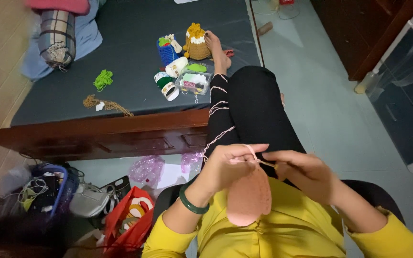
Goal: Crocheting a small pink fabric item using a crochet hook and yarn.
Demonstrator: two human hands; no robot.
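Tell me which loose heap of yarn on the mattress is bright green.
The bright green yarn heap lies alone, farther up the mattress. The other loose heap, the tan-brown tangle, sits nearer the wooden bed edge.

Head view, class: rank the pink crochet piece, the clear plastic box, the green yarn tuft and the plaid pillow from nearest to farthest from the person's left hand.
From the left hand:
1. Pink crochet piece, held just below the hand.
2. Clear plastic box, on the mattress, straight ahead.
3. Green yarn tuft, farther left on the mattress.
4. Plaid pillow, far left corner.
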